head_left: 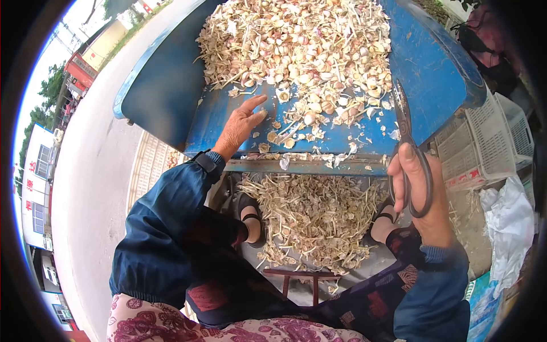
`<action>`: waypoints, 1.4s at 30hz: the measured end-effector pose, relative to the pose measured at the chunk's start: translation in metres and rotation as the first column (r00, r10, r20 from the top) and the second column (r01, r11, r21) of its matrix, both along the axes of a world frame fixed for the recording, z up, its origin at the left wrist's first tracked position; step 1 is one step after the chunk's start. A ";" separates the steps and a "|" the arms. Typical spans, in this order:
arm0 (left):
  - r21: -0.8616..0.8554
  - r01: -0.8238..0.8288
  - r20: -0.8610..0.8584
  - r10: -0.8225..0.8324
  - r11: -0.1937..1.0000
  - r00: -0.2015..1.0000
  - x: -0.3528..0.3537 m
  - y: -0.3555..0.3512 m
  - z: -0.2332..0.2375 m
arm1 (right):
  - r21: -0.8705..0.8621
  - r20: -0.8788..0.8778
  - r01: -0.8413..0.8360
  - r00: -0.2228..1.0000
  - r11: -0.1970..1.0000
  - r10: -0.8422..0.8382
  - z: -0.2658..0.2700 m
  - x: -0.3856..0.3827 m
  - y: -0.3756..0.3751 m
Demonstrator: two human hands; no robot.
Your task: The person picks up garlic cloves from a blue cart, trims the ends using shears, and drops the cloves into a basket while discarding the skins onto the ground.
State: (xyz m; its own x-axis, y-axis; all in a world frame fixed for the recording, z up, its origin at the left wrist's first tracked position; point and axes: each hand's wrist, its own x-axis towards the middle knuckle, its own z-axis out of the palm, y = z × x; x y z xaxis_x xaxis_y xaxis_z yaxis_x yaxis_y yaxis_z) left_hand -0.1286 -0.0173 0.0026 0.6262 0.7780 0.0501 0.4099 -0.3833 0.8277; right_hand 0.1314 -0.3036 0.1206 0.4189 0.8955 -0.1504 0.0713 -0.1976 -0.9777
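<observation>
My left hand (241, 124) hovers over the bare front part of a blue metal cart bed (213, 122), its thumb and forefinger apart and nothing visible between them. Scissors (403, 122) with dark handles are in my right hand (424, 182), fingers through the loops and blades pointing up and away at the cart's right side. A large heap of garlic cloves (302, 43), mixed with stalks and papery skins, fills the back of the bed. Loose cloves and skin bits lie nearer its front edge.
Below the cart's front lip, cut garlic stalks (313, 216) are piled on the ground between my feet. White plastic crates (476, 137) and a white sack (509, 222) stand at the right. A paved road (91, 188) runs along the left.
</observation>
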 end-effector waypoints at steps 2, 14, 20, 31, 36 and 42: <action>0.145 0.089 -0.157 -0.066 0.985 0.985 0.018 0.019 -0.012 | 0.002 0.000 0.001 1.000 1.000 -0.001 -0.001 0.001 0.001; 0.520 0.280 -0.285 -0.145 0.807 0.948 0.045 -0.037 -0.038 | 0.000 0.017 -0.018 1.000 1.000 0.018 0.000 0.008 -0.004; 0.356 0.203 -0.204 -0.137 0.912 0.969 0.033 -0.098 -0.011 | 0.057 0.016 -0.016 1.000 0.998 0.015 0.007 0.015 -0.014; 0.613 0.129 -0.047 -0.127 0.779 0.991 0.111 -0.070 -0.017 | 0.082 -0.055 -0.038 0.998 0.996 0.043 0.017 0.025 -0.021; 0.611 0.106 -0.120 -0.041 0.784 0.992 0.102 -0.082 -0.011 | 0.018 -0.023 -0.107 0.994 0.994 0.108 0.013 0.021 -0.025; -0.310 0.053 -0.041 -0.069 0.949 0.997 0.082 -0.106 0.054 | -0.116 0.164 -0.312 0.930 0.943 0.328 -0.016 0.005 -0.020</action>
